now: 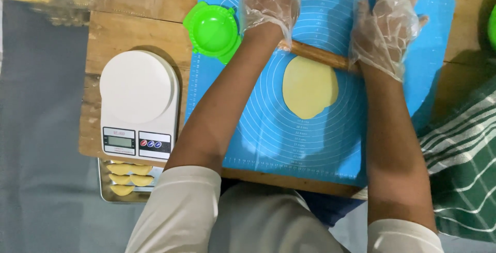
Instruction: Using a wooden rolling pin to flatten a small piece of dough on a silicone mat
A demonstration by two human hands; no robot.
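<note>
A flat oval of pale yellow dough (309, 87) lies on a blue silicone mat (268, 129) marked with rings. A wooden rolling pin (320, 56) rests across the dough's far edge. My left hand (267, 0), in a clear plastic glove, presses flat on the pin's left end. My right hand (386, 23), also gloved, presses on the right end. Both palms lie on the pin with the fingers stretched out.
A green round dumpling press (213, 30) lies open at the mat's left edge. A white kitchen scale (139, 103) stands on the wooden table (124, 31). A metal tray (103, 193) with several folded dough pieces sits below it. A green striped cloth (465, 155) is at right.
</note>
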